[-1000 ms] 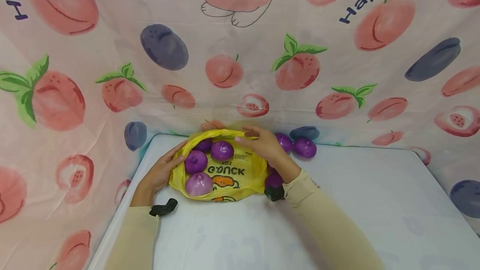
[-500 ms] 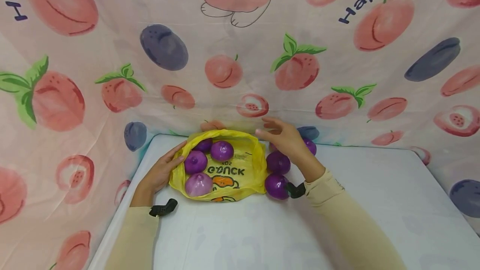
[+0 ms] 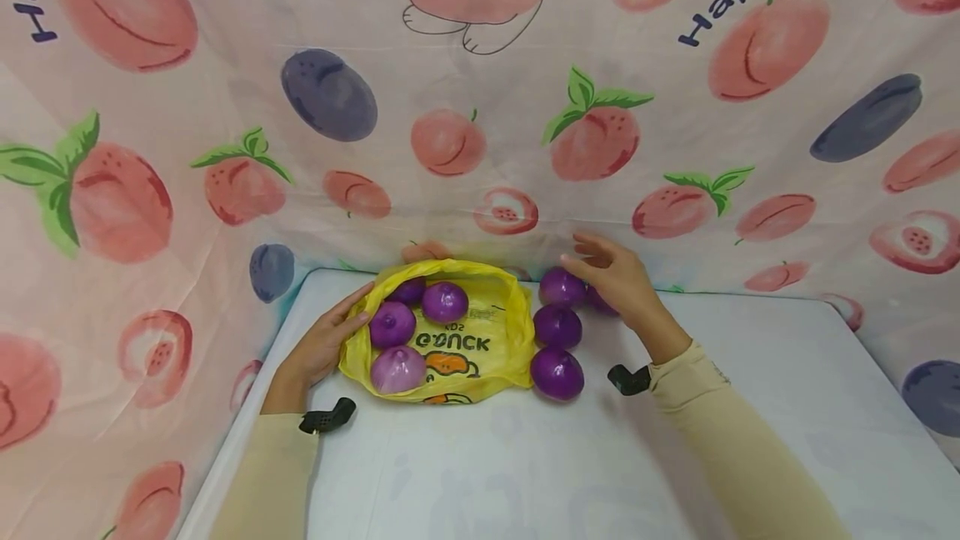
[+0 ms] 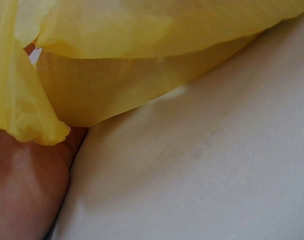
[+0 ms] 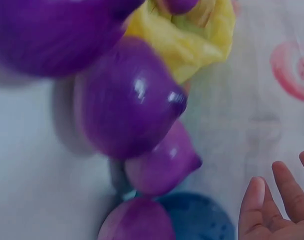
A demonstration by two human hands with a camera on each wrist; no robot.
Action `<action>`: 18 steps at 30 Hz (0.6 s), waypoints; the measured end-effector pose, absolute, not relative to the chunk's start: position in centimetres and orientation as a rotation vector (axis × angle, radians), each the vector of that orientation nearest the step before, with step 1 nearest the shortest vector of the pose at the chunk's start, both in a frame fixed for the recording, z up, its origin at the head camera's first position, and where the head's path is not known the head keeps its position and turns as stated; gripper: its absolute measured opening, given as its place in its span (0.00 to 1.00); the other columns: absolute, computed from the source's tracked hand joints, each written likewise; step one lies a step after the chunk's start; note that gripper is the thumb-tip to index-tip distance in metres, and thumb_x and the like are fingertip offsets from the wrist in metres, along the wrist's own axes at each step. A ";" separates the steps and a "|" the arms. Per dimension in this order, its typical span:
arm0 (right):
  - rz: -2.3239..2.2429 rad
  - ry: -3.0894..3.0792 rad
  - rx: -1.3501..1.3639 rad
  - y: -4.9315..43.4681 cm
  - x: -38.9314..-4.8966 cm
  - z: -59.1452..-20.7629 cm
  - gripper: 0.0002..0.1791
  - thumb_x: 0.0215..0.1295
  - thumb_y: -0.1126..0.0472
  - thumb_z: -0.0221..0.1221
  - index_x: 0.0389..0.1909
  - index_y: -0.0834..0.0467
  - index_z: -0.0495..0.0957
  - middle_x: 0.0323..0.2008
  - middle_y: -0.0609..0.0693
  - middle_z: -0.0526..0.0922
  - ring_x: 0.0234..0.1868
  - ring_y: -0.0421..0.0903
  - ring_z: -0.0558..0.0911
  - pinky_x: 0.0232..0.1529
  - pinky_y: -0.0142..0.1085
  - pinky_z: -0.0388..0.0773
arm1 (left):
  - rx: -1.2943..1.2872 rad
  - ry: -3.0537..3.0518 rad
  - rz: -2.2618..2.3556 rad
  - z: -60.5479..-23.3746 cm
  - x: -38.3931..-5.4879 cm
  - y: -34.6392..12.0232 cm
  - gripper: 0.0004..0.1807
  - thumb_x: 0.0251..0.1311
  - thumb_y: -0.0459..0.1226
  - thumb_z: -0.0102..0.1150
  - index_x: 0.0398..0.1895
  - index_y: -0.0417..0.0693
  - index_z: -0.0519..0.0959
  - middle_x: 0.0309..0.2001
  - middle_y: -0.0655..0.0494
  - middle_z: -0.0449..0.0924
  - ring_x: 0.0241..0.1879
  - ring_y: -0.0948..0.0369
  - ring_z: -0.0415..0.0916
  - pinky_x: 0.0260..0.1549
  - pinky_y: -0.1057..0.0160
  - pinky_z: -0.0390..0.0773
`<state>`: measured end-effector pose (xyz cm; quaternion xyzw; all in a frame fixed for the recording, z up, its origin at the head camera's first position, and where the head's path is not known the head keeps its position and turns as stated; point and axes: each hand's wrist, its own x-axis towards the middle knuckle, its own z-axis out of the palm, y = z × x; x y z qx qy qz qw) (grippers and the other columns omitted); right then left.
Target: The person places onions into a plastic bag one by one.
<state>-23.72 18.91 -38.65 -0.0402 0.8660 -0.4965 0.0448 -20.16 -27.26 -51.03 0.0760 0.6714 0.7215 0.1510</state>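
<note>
A yellow plastic bag [image 3: 516, 336] lies on its side with its mouth spread wide, several purple onions [image 3: 392, 324] inside toward its left. My left hand [image 3: 321, 347] grips the bag's left rim, thumb over the edge. In the left wrist view the yellow film [image 4: 142, 82] folds over that hand. My right hand [image 3: 626, 286] hovers above the back of the onions outside the bag, fingers spread and holding nothing. Three of those line the bag's right side, the nearest onion [image 3: 557, 373] in front. Another onion [image 3: 600, 300] is partly hidden behind the right hand.
All of this stands on a white-covered table [image 3: 480, 473]. A fruit-printed cloth [image 3: 510, 90] hangs close behind and to the left. Each wrist carries a black camera, the right camera [image 3: 628, 379] just right of the front onion.
My right hand has moved right, away from the bag's rim to above the back onions, uncovering the row beside the bag. The left hand and bag have stayed put.
</note>
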 end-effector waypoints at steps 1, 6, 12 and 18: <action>-1.514 2.655 -0.120 19.3 -23.8 -38.8 0.45 0.61 0.31 0.65 0.76 0.45 0.66 0.72 0.55 0.73 0.71 0.57 0.71 0.70 0.56 0.70 | 0.217 1.926 2.073 -51.0 -20.2 -27.3 0.33 0.77 0.44 0.52 0.81 0.64 0.56 0.83 0.51 0.45 0.77 0.56 0.54 0.60 0.72 0.75; -1.513 2.685 -0.082 21.0 -24.2 -39.6 0.46 0.61 0.31 0.64 0.76 0.46 0.66 0.72 0.55 0.73 0.73 0.57 0.69 0.71 0.56 0.69 | 0.224 1.935 2.071 -51.0 -20.1 -27.2 0.33 0.77 0.44 0.51 0.81 0.63 0.56 0.83 0.51 0.44 0.79 0.51 0.49 0.60 0.73 0.75; -1.554 2.675 -0.048 22.4 -24.4 -40.1 0.43 0.64 0.35 0.65 0.77 0.47 0.65 0.72 0.55 0.73 0.73 0.55 0.70 0.69 0.52 0.70 | 0.222 1.931 2.072 -50.9 -20.1 -27.2 0.33 0.77 0.44 0.51 0.82 0.63 0.56 0.83 0.52 0.44 0.79 0.52 0.50 0.60 0.73 0.75; -1.528 2.712 -0.009 23.3 -24.5 -41.1 0.44 0.63 0.33 0.64 0.76 0.49 0.66 0.71 0.56 0.74 0.73 0.57 0.70 0.71 0.54 0.69 | 0.227 1.929 2.077 -51.0 -20.2 -27.3 0.33 0.77 0.44 0.51 0.82 0.63 0.56 0.83 0.52 0.44 0.78 0.54 0.52 0.60 0.73 0.75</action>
